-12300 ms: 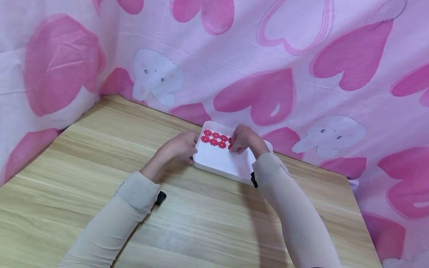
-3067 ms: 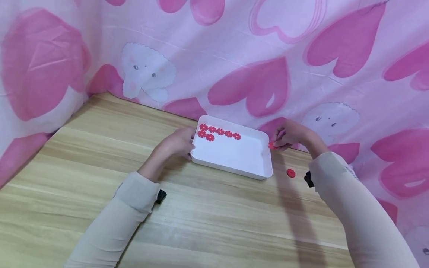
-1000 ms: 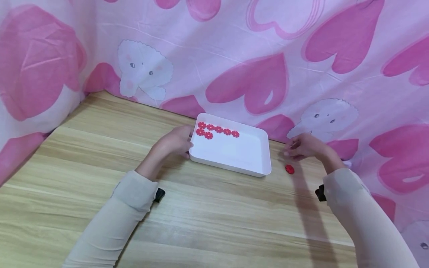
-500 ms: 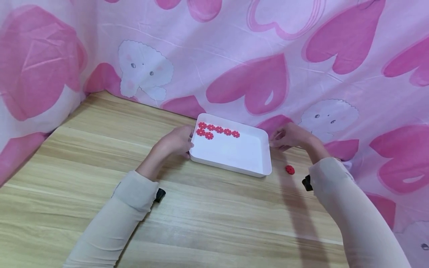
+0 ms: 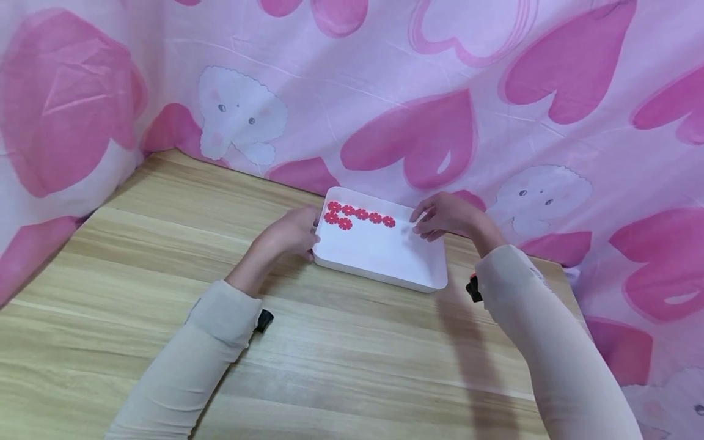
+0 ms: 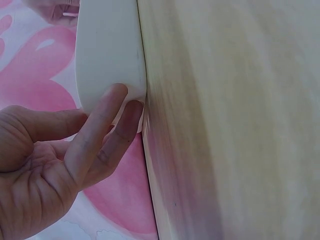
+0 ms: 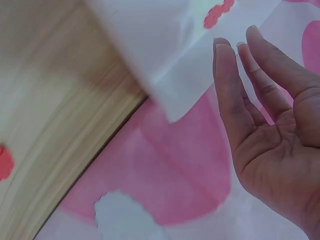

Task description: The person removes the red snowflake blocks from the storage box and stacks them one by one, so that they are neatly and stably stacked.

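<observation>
left hand (image 5: 291,235): its fingers (image 6: 107,127) lie nearly straight against the tray's left end wall, pressing it, curled round nothing.
right hand (image 5: 445,215): over the tray's far right corner; in the wrist view the fingers (image 7: 235,95) are extended and spread, the palm bare. I cannot tell from the head view whether the fingertips pinch anything small.
tray (image 5: 385,269): white, shallow, on the counter (image 5: 330,354) near its far edge, just in front of the curtain (image 5: 418,91).
flowers (image 5: 360,214): small red discs, a row along the tray's far wall with two more below at the left end; the right hand is near the row's right end, apart from it.
stray disc (image 7: 4,162): one red piece lies on the counter to the right of the tray, hidden by the sleeve in the head view.
risk, tray: a push from the right could slide it, since only fingertips brace it.
risk, row: a brushing finger could scatter the light discs.
risk, stray: the sleeve may sweep it off the counter edge.
</observation>
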